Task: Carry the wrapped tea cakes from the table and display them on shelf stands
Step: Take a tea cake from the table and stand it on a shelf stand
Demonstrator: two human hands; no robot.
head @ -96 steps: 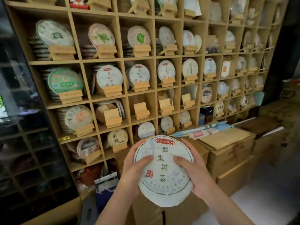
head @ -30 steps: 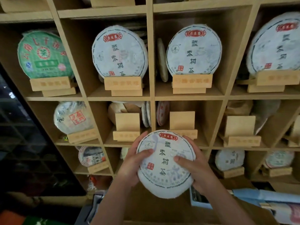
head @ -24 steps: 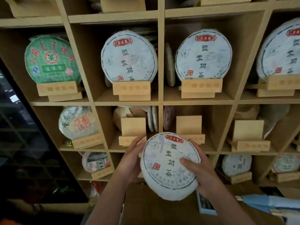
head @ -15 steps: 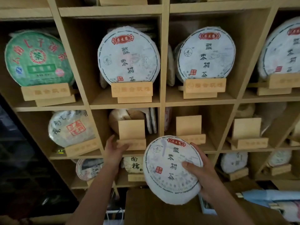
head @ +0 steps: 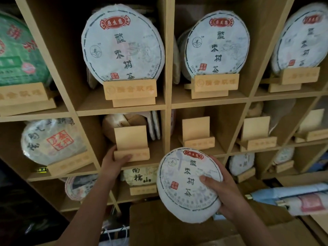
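Two hands (head: 113, 162) (head: 225, 196), one held tea cake (head: 182, 183), four unloaded stands (head: 131, 139) (head: 196, 134) (head: 256, 134) (head: 312, 128).

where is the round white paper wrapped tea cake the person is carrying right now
In the head view, the round white paper-wrapped tea cake is low and centre-right, gripped by the right hand, below the empty wooden stand.

Dim, soft frame; dark lower left, bowed edges.

Brown cardboard box (head: 177, 233) at bottom centre, flaps shut. Pale blue and pink paper-wrapped bundles (head: 291, 197) lying lower right. White-handled bag (head: 115, 235) by box's left side. Dark glass-fronted cabinet (head: 21, 201) at far left.
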